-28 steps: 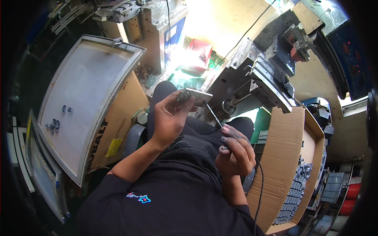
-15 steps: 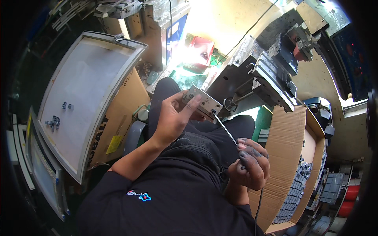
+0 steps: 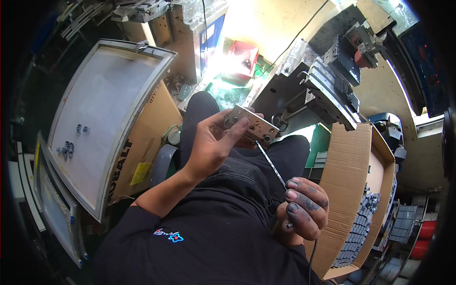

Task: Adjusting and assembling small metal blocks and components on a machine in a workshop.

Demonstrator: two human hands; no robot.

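Observation:
My left hand (image 3: 219,137) grips a rectangular metal block (image 3: 254,124) between thumb and fingers, above my lap. Several round holes show in the block's upper face, some seeming to hold dark screws. Closed around a long thin hex key (image 3: 270,163) is my right hand (image 3: 306,208), whose fingertips are stained dark. A short bent end of the key pokes out below those fingers. The key's far tip lies at the block's lower edge; whether it touches there I cannot tell.
To my left, a framed white panel (image 3: 102,104) with small metal parts (image 3: 66,150) rests on a cardboard box (image 3: 159,114). At right an open cardboard box (image 3: 344,190) contains rows of grey parts (image 3: 358,228). A machine (image 3: 327,90) stands ahead, near a red bin (image 3: 242,59).
The key's tip has come away from the hole at the block's end and now sits by its lower edge. The block has tilted slightly; my right hand has shifted a little down.

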